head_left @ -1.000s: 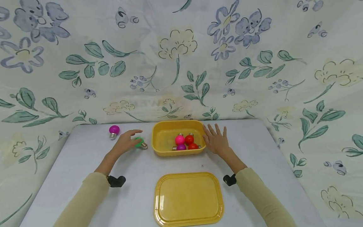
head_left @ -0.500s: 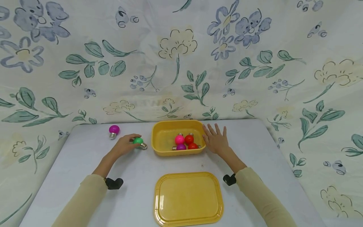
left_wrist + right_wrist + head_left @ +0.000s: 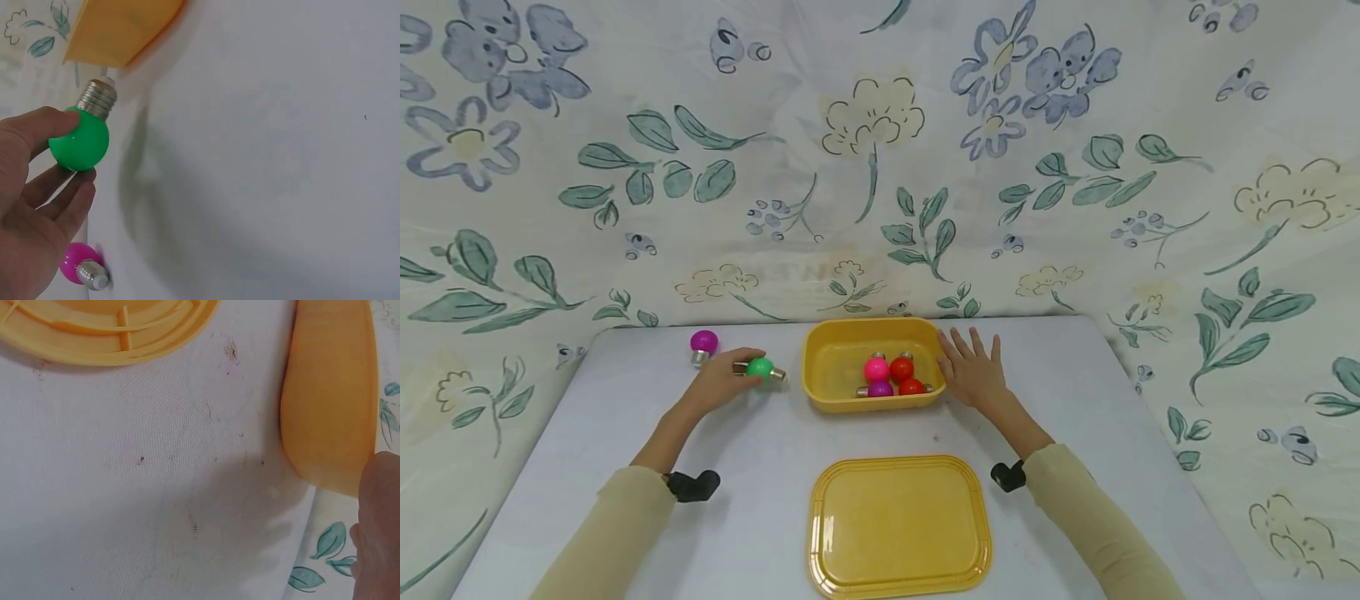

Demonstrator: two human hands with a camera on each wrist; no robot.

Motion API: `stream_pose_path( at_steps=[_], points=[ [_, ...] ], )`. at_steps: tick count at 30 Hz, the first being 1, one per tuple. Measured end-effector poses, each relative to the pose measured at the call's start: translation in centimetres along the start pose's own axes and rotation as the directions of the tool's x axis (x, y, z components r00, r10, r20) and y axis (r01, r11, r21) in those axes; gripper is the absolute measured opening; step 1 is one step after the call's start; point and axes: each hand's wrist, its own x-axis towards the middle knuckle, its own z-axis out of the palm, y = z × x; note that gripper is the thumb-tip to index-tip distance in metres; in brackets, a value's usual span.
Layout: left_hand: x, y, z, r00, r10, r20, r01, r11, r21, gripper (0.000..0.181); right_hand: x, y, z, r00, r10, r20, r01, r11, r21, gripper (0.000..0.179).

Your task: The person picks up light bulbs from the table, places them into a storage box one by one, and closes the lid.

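My left hand point(image 3: 722, 382) pinches a green light bulb point(image 3: 760, 367) between thumb and fingertips, left of the yellow tub point(image 3: 831, 406). In the left wrist view the bulb's metal screw base point(image 3: 98, 98) points toward the tub, and the thumb lies on the green globe. My right hand point(image 3: 973, 371) is spread with straight fingers, its fingertips right at the tub's right rim. Inside the tub lie a pink bulb point(image 3: 876, 369), a purple bulb point(image 3: 881, 389) and two red bulbs, one point(image 3: 901, 369) behind the other point(image 3: 912, 387).
A magenta bulb point(image 3: 703, 342) lies at the table's back left, just behind my left hand. In front of the tub is a flat yellow lid point(image 3: 901, 525). A floral cloth point(image 3: 880, 208) hangs behind the white table point(image 3: 1075, 400).
My left hand has closed its fingers round the green bulb, which has shifted slightly up and left in the head view. My right hand has stayed at the tub's rim.
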Motion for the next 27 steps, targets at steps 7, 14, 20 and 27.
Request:
stream_pose_path(
  at_steps=[7, 14, 20, 27],
  points=[
    [0.4, 0.7, -0.4, 0.994, 0.0, -0.113, -0.001, 1.0, -0.012, 0.047, -0.1, 0.0, -0.1, 1.0, -0.001, -0.002, 0.001, 1.0, 0.009, 0.058],
    [0.9, 2.2, -0.3, 0.981, -0.044, -0.189, 0.04, 0.999, -0.027, 0.051, -0.1, 0.1, -0.1, 1.0, -0.006, -0.005, 0.006, 1.0, 0.014, 0.058],
    [1.9, 4.3, 0.9, 0.982, -0.021, -0.186, 0.012, 0.999, -0.053, 0.05, -0.2, 0.1, -0.1, 1.0, -0.005, 0.0, 0.005, 1.0, 0.028, 0.058],
    [3.2, 6.2, 2.9, 0.984, -0.007, -0.177, -0.01, 0.996, -0.094, 0.047, -0.1, 0.0, -0.1, 1.0, -0.007, -0.013, 0.007, 1.0, 0.015, 0.058]
  ],
)
